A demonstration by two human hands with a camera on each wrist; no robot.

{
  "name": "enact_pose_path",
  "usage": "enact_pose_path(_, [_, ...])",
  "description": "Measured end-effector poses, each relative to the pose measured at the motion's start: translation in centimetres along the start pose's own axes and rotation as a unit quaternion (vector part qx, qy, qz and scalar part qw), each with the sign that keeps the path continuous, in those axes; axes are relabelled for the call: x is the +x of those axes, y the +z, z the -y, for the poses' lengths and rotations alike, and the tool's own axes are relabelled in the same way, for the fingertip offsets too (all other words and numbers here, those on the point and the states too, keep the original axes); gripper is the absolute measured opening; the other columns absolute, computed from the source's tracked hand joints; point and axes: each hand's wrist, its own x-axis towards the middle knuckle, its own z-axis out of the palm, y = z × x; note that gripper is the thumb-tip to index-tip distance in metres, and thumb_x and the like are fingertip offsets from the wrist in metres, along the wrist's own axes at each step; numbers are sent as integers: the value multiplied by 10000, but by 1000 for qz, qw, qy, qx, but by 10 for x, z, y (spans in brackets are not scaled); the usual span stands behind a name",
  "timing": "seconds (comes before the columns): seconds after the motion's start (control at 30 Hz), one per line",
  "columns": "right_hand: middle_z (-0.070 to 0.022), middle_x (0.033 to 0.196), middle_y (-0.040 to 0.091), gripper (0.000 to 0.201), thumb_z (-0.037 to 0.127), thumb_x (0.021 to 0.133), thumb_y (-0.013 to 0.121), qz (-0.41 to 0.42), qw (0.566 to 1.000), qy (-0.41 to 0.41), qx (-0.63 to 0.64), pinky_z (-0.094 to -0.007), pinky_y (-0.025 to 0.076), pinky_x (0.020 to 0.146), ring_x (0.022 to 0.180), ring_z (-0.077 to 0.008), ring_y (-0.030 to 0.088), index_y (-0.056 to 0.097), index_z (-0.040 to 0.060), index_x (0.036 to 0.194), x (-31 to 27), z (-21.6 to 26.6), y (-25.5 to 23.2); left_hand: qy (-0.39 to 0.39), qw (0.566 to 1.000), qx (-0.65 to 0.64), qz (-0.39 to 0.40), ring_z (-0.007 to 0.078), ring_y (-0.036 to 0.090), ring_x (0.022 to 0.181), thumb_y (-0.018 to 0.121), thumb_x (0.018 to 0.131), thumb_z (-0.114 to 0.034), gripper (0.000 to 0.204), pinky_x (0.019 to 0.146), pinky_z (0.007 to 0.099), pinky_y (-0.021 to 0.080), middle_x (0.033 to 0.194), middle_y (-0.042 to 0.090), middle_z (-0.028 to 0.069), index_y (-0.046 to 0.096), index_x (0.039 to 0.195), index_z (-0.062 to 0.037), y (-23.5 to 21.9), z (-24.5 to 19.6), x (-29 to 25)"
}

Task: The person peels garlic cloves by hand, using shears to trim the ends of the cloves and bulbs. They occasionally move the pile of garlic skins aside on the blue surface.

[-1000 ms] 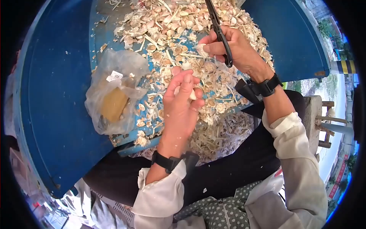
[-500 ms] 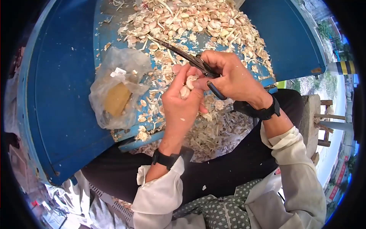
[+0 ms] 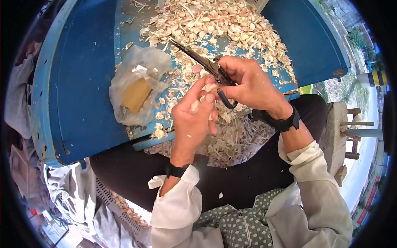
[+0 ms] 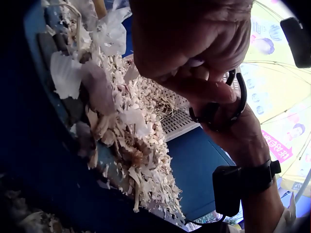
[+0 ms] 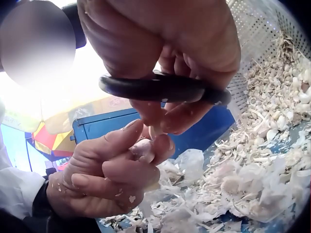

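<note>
My left hand (image 3: 192,120) holds pale garlic cloves (image 3: 195,106) between its curled fingers and thumb. A whitish-pink clove (image 5: 142,149) shows between its thumb and fingertips in the right wrist view. Close against it, my right hand (image 3: 252,89) has a pair of dark scissors (image 3: 198,60) hooked in its grip, blades pointing up and left in the head view. The black handle loop (image 5: 150,89) crosses under the right palm. Below that loop, the right thumb and fingertips pinch a small pale piece (image 5: 155,130) at the clove's top.
A heap of garlic cloves (image 3: 223,27) lies at the back of the blue surface, with loose skins (image 3: 188,76) nearer the hands. To the left sits a clear plastic bag (image 3: 120,105) with a brown block (image 3: 136,95) inside. A perforated crate (image 4: 182,124) stands behind.
The right hand has come down and left to meet the left hand. Its scissors have swung from pointing up to pointing up-left. The head view has shifted slightly.
</note>
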Motion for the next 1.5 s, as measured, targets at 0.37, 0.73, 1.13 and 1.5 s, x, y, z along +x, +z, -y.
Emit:
enact_pose_path(0.37, [-7,792,631,200,24,767,678,33,998,-18,-43,-219,456,633,695,-55,542,624,-9,957,-37,8,39,-8,958,-254,-132,55,532,547,640,891,-173,277,354,177,389,811,631,43,597,1084,21,7,33,-57])
enact_pose_path(0.73, [-101,937,663,362,-9,678,737,144,986,-61,-51,-258,481,664,758,-111,584,613,0,1018,-67,73,90,-52,829,-556,-28,43,509,634,539,954,-213,210,355,123,345,914,567,48,540,1106,-69,-40,8,-134])
enact_pose_path(1.13, [-19,755,587,326,362,862,610,-105,980,-91,-142,-213,356,529,575,-62,471,602,40,911,-83,126,-114,-79,834,-181,-516,190,549,801,495,950,-407,423,746,362,537,1114,559,83,519,1242,-101,-268,61,-286])
enact_pose_path(1.5, [-31,610,571,168,145,769,686,-172,905,57,-385,-261,407,492,568,-92,541,571,26,736,-37,20,-186,4,826,90,-556,329,443,1180,429,949,-275,516,969,399,440,1321,421,191,347,1326,67,-300,76,-307])
